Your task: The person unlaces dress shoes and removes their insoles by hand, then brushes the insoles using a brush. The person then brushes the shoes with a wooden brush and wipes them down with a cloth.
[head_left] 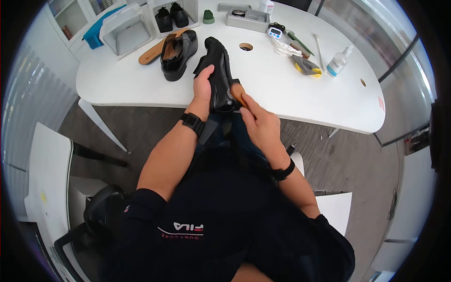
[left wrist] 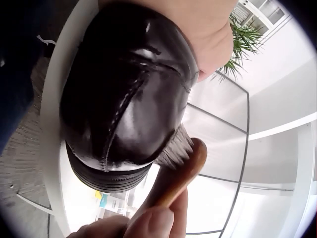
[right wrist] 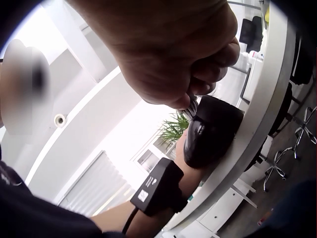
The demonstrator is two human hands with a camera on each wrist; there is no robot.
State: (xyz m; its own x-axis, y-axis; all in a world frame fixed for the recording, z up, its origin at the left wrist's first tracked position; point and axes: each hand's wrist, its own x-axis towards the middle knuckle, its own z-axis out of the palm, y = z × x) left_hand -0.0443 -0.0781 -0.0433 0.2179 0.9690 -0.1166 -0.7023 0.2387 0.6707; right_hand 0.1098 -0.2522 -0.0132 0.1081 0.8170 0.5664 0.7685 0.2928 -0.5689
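Observation:
A glossy black shoe (head_left: 220, 75) is tilted over the table's near edge, gripped along its side by the left hand (head_left: 203, 91). The right hand (head_left: 264, 124) pinches a wooden-handled brush (head_left: 237, 93) beside the shoe's near end. In the left wrist view, the pale bristles (left wrist: 175, 148) touch the side of the shoe (left wrist: 148, 114) just above its ridged sole, and fingertips (left wrist: 153, 223) hold the handle. The right wrist view shows the curled right hand (right wrist: 173, 54) over the shoe (right wrist: 210, 131), with most of the brush hidden.
Left of the held shoe, another black shoe (head_left: 174, 61) rests beside a brown insole (head_left: 149, 55). Behind stand a white bin (head_left: 126, 35) and a box with black shoes (head_left: 179, 16). A metal tin (head_left: 249, 21), timer (head_left: 275, 33), cloths and spray bottle (head_left: 336, 63) lie farther right.

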